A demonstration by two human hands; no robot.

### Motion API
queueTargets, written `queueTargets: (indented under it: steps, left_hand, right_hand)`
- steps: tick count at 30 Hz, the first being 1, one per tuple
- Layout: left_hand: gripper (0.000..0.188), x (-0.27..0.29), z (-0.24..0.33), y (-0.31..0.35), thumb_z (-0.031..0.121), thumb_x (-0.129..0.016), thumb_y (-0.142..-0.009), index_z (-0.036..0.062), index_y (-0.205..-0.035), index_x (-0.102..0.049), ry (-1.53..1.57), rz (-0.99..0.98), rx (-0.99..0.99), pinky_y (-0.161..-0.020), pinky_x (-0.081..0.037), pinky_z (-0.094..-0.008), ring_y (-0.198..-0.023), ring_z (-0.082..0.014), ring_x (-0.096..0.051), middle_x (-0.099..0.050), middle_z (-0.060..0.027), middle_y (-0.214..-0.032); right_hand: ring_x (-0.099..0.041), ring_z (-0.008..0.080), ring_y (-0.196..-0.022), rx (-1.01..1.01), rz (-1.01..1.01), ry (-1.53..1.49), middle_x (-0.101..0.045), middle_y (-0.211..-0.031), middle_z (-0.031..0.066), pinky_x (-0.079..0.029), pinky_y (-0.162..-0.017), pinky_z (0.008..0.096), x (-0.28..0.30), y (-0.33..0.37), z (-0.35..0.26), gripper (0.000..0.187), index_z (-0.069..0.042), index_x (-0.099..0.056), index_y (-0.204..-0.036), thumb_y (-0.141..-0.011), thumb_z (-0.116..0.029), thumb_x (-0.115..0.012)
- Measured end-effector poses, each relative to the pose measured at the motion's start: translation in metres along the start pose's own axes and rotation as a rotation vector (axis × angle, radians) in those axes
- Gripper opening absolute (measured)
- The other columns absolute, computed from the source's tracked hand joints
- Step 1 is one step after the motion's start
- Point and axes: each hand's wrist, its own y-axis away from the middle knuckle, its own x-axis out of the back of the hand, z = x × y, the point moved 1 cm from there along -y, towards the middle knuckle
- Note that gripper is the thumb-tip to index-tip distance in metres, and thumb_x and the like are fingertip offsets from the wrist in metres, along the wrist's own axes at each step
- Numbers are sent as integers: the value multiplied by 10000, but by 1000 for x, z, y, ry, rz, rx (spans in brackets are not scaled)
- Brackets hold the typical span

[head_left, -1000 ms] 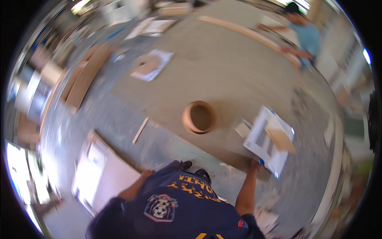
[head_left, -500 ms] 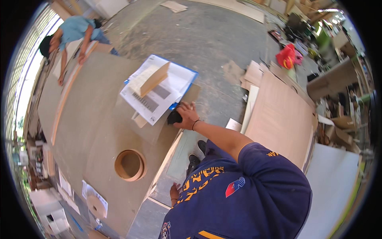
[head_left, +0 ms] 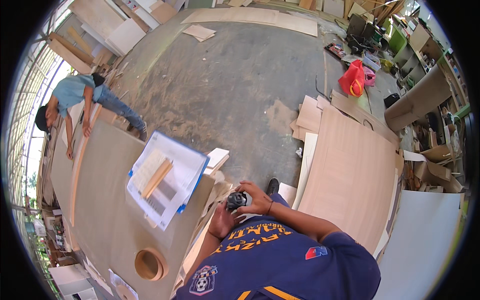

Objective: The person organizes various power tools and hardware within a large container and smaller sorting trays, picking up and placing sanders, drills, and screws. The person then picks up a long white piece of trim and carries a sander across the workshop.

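Observation:
A small black rounded object, about palm size, is held close to my body at the table's edge; its exact kind I cannot make out. My right hand curls round its far and right side. Against its near left side presses my left hand, fingers bent. Left of my hands, a blue folder with printed sheets lies on the board-topped table. A light wooden block rests on those papers. Nearer to me on the same table stands a coil of brown edge strip.
Across the table, a person in a blue shirt leans over a long wooden strip. Wood-faced sheets are stacked on my right. A red bag sits on the floor beyond. Another roll is at the near left.
My right hand has drawn the black object from beside the folder toward my body. My left hand has come up from my side to meet it. The view has shifted.

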Motion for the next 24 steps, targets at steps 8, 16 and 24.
queueTargets:
  steps: [8,16,24]
  left_hand:
    - [612,-116,52,-204,507,-488,-869,164,-1349,-326,-326,-49,189,-827,-476,-471,-1067,-241,-511,-480,-91,-1182]
    - [657,-160,107,-361,629,-284,-881,165,-1341,-350,-449,-39,410,-862,-411,-569,-1122,-347,-481,-449,-127,-1274]
    - [494,-190,227,-567,524,-445,-883,121,-1156,-529,-338,14,370,-771,-487,-381,-909,-220,-593,-597,-80,-1045]
  right_hand:
    - [-589,338,-824,-220,196,-45,-595,-883,189,-456,-738,371,187,-67,6,548,-9,-508,-994,-615,-338,-727]
    - [-605,338,-789,-335,262,65,-601,-839,190,-469,-705,367,290,-162,87,543,-29,-487,-1055,-675,-352,-704]
    - [-605,310,-749,-480,145,11,-621,-832,175,-465,-684,354,427,-320,142,505,-59,-491,-1186,-757,-273,-650]
